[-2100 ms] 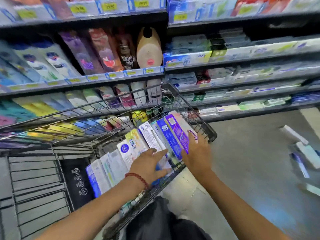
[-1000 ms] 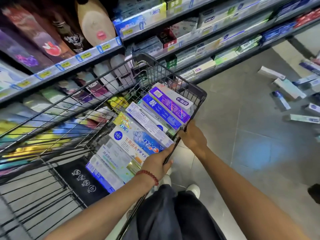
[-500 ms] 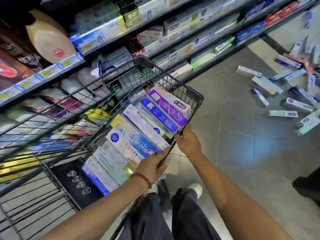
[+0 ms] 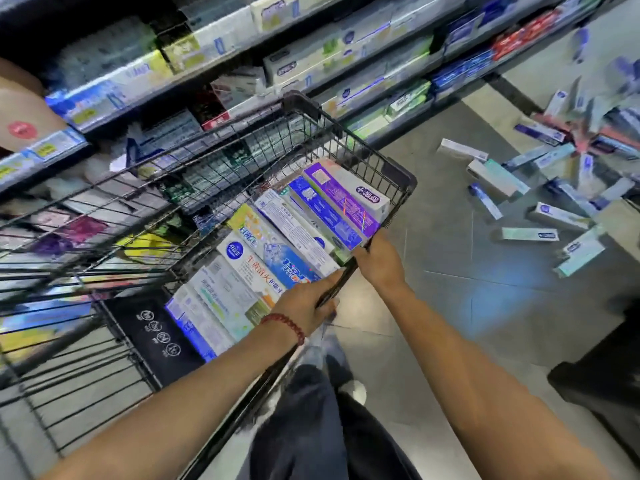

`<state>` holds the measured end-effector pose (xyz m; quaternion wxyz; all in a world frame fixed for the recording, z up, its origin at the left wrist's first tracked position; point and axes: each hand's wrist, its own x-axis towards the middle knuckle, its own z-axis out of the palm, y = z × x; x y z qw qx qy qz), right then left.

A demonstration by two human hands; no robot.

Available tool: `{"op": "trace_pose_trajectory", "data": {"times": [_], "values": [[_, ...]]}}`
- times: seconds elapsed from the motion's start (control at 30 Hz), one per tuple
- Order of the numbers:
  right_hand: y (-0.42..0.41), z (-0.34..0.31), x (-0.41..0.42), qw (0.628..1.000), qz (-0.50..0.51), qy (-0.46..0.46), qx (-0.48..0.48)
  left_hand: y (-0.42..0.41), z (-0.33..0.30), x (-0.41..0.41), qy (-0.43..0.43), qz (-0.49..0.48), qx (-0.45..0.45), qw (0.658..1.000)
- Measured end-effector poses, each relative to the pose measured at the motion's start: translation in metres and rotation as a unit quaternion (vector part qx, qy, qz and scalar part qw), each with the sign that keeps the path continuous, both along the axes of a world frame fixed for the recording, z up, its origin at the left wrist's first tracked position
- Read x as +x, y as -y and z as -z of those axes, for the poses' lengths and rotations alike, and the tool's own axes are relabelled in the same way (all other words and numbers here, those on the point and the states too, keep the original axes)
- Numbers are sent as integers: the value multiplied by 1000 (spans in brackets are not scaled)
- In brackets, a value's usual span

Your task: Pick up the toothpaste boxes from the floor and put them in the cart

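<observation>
Both bare forearms reach forward, near each other. The left hand [image 4: 304,306], a red bead bracelet on its wrist, and the right hand [image 4: 379,259] each curl around a thin dark rail.

Boxes [image 4: 277,258] rowed in cart [image 4: 401,174]; others [image 4: 530,234] scattered on floor.
</observation>
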<state>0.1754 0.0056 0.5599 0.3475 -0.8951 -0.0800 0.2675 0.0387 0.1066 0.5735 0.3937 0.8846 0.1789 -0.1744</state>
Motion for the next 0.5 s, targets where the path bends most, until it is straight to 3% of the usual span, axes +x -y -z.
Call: {"op": "trace_pose_trajectory", "data": {"times": [0.33, 0.5], "values": [[41, 3, 124, 999, 43, -8, 7, 41, 1, 127, 7, -9, -44, 999], [59, 0, 187, 998, 59, -25, -14, 60, -6, 191, 22, 17, -22, 999]]}}
